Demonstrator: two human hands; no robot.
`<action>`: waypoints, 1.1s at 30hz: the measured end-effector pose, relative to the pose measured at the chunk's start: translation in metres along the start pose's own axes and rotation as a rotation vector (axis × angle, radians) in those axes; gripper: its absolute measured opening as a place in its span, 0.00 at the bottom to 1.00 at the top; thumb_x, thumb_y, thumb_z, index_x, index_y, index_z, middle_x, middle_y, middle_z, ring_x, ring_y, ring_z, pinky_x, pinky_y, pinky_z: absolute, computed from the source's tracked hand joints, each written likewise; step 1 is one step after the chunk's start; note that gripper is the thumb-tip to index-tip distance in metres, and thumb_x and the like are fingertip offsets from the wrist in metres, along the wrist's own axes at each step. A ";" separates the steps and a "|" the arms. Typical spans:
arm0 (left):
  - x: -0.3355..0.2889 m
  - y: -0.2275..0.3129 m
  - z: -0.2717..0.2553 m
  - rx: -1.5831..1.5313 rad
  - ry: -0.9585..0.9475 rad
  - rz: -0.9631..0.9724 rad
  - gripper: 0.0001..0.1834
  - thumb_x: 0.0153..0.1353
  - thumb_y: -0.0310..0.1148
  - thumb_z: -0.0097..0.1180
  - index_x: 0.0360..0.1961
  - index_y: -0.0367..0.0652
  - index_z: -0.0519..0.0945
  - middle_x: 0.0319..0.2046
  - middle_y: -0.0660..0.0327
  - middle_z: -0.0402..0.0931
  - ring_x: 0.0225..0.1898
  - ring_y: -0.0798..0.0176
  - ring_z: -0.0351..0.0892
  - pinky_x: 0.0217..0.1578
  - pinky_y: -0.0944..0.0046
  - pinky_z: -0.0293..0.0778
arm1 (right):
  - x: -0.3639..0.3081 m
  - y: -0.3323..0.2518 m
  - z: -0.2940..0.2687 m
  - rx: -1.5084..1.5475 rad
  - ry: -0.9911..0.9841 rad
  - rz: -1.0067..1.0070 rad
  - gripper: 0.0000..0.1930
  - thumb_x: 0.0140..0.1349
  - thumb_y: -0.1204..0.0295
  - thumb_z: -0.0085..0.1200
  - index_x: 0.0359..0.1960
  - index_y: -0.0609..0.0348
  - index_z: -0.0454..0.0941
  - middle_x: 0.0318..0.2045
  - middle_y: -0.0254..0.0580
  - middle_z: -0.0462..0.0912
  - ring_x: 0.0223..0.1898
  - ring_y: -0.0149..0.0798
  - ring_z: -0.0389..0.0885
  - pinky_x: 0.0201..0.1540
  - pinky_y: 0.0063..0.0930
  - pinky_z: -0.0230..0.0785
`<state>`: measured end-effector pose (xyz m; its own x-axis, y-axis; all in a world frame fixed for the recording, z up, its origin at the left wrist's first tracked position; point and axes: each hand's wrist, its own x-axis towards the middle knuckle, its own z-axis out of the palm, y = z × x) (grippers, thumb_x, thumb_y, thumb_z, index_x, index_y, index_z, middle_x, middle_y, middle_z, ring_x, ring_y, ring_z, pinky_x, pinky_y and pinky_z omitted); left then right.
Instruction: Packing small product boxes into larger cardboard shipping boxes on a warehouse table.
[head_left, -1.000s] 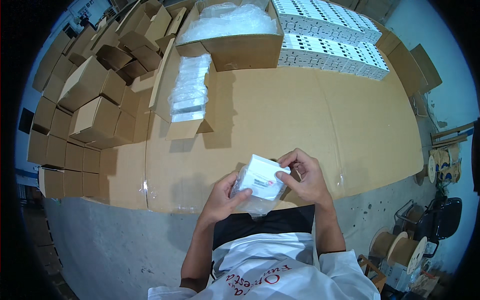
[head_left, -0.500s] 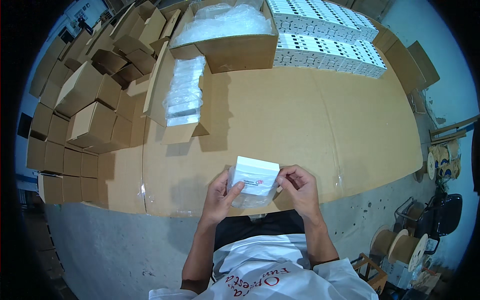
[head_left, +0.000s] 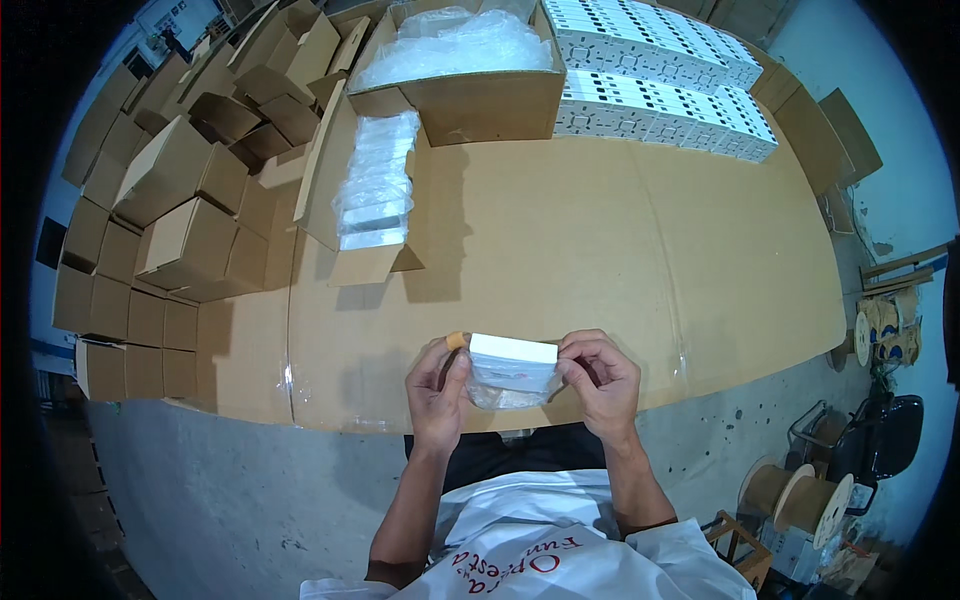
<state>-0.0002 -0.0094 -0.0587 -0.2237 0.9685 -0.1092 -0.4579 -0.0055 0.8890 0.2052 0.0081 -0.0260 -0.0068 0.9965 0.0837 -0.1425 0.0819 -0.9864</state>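
Observation:
A small white box (head_left: 513, 350) sits partly inside a see-through bubble-wrap bag (head_left: 505, 398), held just above the near edge of the table. My left hand (head_left: 438, 395) grips its left side, thumb in front and an orange cover on one fingertip. On the other side my right hand (head_left: 602, 388) pinches the right edge of the bag and box between thumb and fingers. Beyond them, to the left, an open narrow carton (head_left: 362, 268) contains a row of white boxes in bubble wrap (head_left: 375, 190).
A large carton (head_left: 490, 105) full of bubble-wrap bags (head_left: 455, 50) stands at the back. To its right are stacked white boxes (head_left: 665, 110). Brown cardboard boxes (head_left: 190, 240) pile up at the left. Cable spools (head_left: 800, 490) and a black chair (head_left: 885, 440) stand on the floor at right.
The white box has tipped so that its top edge faces up more and its printed front shows less. My left fingers have shifted up its side, bringing the orange fingertip cover into sight.

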 end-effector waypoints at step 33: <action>0.004 0.020 -0.017 -0.146 -0.127 0.155 0.14 0.60 0.17 0.62 0.41 0.42 0.72 0.35 0.65 0.73 0.40 0.68 0.73 0.42 0.67 0.71 | 0.010 -0.024 -0.007 -0.185 -0.179 -0.151 0.09 0.50 0.89 0.63 0.31 0.65 0.85 0.34 0.42 0.86 0.34 0.32 0.83 0.34 0.23 0.73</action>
<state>-0.0249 -0.0102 -0.0490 -0.1952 0.9768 0.0884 -0.5481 -0.1834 0.8161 0.2158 0.0167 -0.0028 -0.1760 0.9551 0.2385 0.0275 0.2470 -0.9686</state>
